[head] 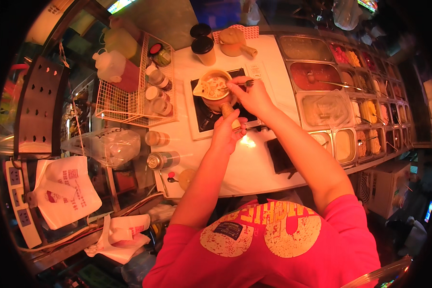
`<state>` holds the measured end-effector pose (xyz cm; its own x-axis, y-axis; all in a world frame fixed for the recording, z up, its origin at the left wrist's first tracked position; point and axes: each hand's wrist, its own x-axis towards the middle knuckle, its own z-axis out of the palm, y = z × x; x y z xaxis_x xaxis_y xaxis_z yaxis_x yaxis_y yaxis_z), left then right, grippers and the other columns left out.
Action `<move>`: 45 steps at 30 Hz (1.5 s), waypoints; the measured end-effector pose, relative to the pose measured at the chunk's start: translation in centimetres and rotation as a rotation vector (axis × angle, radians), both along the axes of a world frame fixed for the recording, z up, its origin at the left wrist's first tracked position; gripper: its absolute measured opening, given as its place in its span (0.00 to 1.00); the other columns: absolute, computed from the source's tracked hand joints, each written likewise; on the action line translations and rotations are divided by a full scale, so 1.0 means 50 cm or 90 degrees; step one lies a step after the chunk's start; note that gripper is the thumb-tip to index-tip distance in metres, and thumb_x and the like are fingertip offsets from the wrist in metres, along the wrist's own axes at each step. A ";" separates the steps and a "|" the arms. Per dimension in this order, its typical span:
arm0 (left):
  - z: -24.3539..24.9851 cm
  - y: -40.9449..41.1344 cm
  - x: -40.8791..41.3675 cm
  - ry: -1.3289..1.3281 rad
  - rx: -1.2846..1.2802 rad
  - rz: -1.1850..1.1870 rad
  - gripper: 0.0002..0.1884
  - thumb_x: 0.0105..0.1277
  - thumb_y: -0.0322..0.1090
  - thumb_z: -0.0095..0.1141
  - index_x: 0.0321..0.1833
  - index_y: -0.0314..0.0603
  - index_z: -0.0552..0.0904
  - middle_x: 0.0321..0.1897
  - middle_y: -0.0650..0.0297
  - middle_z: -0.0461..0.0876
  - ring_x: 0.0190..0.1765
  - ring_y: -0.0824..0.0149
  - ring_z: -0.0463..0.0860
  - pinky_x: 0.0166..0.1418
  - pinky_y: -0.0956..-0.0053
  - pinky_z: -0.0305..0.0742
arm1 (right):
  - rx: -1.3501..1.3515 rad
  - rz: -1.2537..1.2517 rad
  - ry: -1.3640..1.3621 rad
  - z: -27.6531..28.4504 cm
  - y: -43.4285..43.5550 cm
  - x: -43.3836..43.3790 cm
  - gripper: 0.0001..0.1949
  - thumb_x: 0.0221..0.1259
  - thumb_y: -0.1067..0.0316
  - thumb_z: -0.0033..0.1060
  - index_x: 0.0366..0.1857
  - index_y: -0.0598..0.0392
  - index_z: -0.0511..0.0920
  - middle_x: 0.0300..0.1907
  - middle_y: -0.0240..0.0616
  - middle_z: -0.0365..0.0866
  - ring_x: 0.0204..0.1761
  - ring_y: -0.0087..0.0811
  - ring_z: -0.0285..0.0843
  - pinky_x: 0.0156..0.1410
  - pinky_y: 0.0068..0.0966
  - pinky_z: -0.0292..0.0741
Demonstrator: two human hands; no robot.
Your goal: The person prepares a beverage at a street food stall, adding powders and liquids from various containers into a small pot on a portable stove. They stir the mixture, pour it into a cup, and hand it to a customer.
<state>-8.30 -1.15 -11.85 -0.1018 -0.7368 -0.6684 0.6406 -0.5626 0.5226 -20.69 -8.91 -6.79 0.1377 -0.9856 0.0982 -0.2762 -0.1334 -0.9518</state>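
My left hand grips the cord-wrapped handle of a small spouted pot, its spout pointing left. Inside the pot is a milky liquid with brownish pieces on it. Between the fingertips of my right hand is a thin utensil. Its dark end points right, and its other end reaches towards the liquid; whether it is a spoon or a fork I cannot tell. Beneath the pot lies a black-topped cooker in a pale frame. Whether the pot rests on it is hidden.
Right of the white counter stand steel pans of toppings. A second lidded pot and black-lidded cups are at the back. On the left are a wire rack with jars, and a metal can.
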 end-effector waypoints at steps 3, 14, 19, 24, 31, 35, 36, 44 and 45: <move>-0.002 -0.005 0.000 -0.005 0.012 0.011 0.16 0.67 0.32 0.69 0.51 0.41 0.74 0.37 0.54 0.85 0.33 0.64 0.82 0.35 0.68 0.79 | -0.066 0.059 0.077 0.080 -0.013 -0.004 0.13 0.69 0.61 0.66 0.42 0.64 0.86 0.35 0.54 0.88 0.36 0.46 0.88 0.43 0.33 0.80; -0.009 -0.022 -0.031 -0.083 -0.006 0.059 0.10 0.61 0.28 0.68 0.35 0.43 0.76 0.22 0.65 0.78 0.19 0.71 0.76 0.20 0.77 0.63 | -0.309 0.195 0.181 0.202 0.074 -0.076 0.05 0.71 0.73 0.68 0.40 0.63 0.82 0.32 0.38 0.84 0.33 0.26 0.81 0.40 0.25 0.78; -0.013 -0.017 -0.029 -0.120 -0.024 0.060 0.09 0.61 0.23 0.63 0.37 0.41 0.75 0.23 0.63 0.75 0.18 0.69 0.74 0.17 0.78 0.59 | -0.219 0.168 0.181 0.191 0.091 -0.093 0.04 0.72 0.74 0.66 0.43 0.63 0.83 0.34 0.38 0.85 0.36 0.24 0.84 0.43 0.23 0.80; 0.008 0.018 -0.007 -0.124 -0.058 0.040 0.08 0.58 0.24 0.63 0.32 0.40 0.75 0.19 0.64 0.75 0.16 0.71 0.72 0.18 0.74 0.59 | -0.158 0.158 0.089 0.213 0.127 -0.114 0.04 0.74 0.76 0.62 0.44 0.65 0.83 0.38 0.37 0.86 0.39 0.24 0.85 0.44 0.21 0.82; 0.088 0.197 0.053 -0.163 -0.148 -0.042 0.08 0.57 0.23 0.63 0.30 0.39 0.75 0.18 0.64 0.74 0.15 0.72 0.70 0.19 0.73 0.61 | -0.156 0.253 0.075 0.276 0.236 -0.160 0.03 0.74 0.79 0.59 0.44 0.66 0.83 0.37 0.39 0.85 0.39 0.25 0.85 0.45 0.22 0.83; 0.119 0.378 0.053 -0.186 -0.139 -0.024 0.08 0.57 0.22 0.64 0.30 0.38 0.75 0.19 0.65 0.74 0.16 0.73 0.71 0.18 0.74 0.64 | -0.047 0.372 -0.026 0.288 0.315 -0.204 0.06 0.77 0.78 0.54 0.45 0.65 0.82 0.41 0.41 0.84 0.42 0.29 0.84 0.47 0.25 0.82; 0.121 0.433 0.049 -0.205 -0.137 -0.030 0.08 0.58 0.22 0.64 0.30 0.37 0.76 0.19 0.66 0.75 0.16 0.73 0.72 0.18 0.76 0.64 | -0.081 0.376 -0.071 0.282 0.338 -0.215 0.06 0.78 0.77 0.54 0.45 0.66 0.82 0.40 0.41 0.84 0.42 0.29 0.84 0.47 0.26 0.82; 0.122 0.841 -0.103 -0.207 -0.026 0.141 0.07 0.58 0.22 0.64 0.30 0.36 0.77 0.19 0.65 0.75 0.16 0.75 0.72 0.17 0.76 0.65 | 0.023 0.549 -0.233 0.239 0.472 -0.248 0.08 0.79 0.70 0.57 0.48 0.66 0.80 0.38 0.48 0.88 0.33 0.35 0.89 0.40 0.29 0.85; 0.130 0.888 -0.132 -0.213 -0.009 0.167 0.07 0.58 0.22 0.64 0.30 0.36 0.77 0.19 0.65 0.75 0.16 0.75 0.72 0.17 0.76 0.65 | 0.043 0.569 -0.277 0.241 0.495 -0.244 0.09 0.79 0.70 0.56 0.48 0.66 0.80 0.37 0.49 0.88 0.34 0.35 0.89 0.40 0.29 0.85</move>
